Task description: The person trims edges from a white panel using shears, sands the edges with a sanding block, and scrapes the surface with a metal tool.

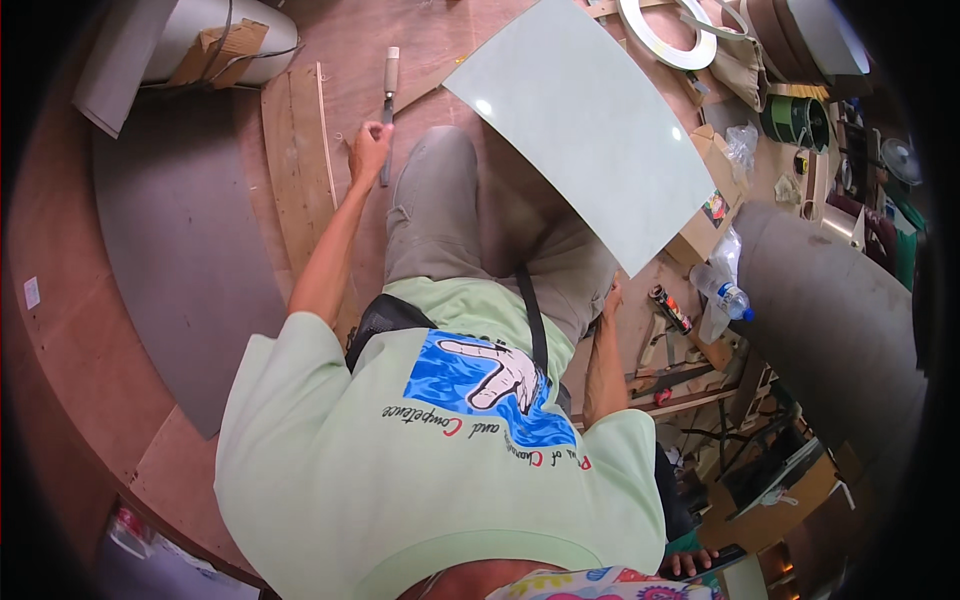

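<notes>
My left hand [370, 150] is closed around the blade of a flat file [387, 110], beside my left knee. Its pale wooden handle points away from me, and its grey blade runs down past my fingers. A glossy pale grey-green sheet [590, 120] leans across my right leg, with its near corner by my right thigh. Close to that corner is my right hand [612, 300], low beside the thigh. Only part of it shows, and its fingers are mostly hidden.
At left lie a large dark grey sheet [180, 220] and wooden planks [300, 150]. Rolled sheets [220, 45] lie behind. At right are a white edging coil [670, 40], a cardboard box [700, 230], a plastic bottle [730, 298] and a big grey roll [820, 290]. Another person's hand [690, 562] shows lower right.
</notes>
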The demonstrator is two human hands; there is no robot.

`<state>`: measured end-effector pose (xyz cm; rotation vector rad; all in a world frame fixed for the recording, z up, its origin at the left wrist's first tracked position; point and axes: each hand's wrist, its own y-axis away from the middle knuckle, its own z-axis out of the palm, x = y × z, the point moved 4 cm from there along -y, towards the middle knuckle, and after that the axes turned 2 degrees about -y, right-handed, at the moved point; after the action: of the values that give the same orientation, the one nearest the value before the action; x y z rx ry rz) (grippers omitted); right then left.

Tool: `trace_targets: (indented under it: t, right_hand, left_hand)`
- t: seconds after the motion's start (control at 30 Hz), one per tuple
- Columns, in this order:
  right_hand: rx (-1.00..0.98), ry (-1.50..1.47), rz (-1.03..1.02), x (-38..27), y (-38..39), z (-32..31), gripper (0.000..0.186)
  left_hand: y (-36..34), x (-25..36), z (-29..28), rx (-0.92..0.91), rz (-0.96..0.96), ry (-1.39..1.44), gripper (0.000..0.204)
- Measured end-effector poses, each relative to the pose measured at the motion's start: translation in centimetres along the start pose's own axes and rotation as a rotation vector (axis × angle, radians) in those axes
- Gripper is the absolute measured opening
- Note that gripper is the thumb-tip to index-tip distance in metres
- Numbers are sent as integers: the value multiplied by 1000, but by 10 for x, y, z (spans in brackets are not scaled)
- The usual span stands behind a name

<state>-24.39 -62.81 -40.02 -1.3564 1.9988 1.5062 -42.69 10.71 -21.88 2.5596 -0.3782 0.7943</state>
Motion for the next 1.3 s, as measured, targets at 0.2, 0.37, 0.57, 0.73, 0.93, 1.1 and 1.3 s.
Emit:
trace_targets:
  t: [0.2,0.37,0.57,0.73,0.93,1.1,1.3]
  right_hand:
    - [194,191,-88,-121,19,8,52]
    - [439,202,-383,-265,56,-36,47]
    - [618,-28,-715,-421,112,-44,30]
    - [348,80,-1249,-560,216,42,27]
    - [-64,51,-1831,-630,320,134,52]
    - [-185,462,-1397,-628,283,109,50]
    - [-569,232,-662,-550,201,12,24]
  left_hand:
    - [-17,-79,54,98,-41,-163,53]
    - [-51,-124,64,-197,-28,-104,56]
    - [-14,-89,3,-132,-178,579,29]
    - [47,-33,-150,81,24,440,20]
    - [159,231,-228,202,866,-148,12]
    - [206,344,-161,54,1411,-308,17]
    - [227,432,-25,-357,1866,-406,27]
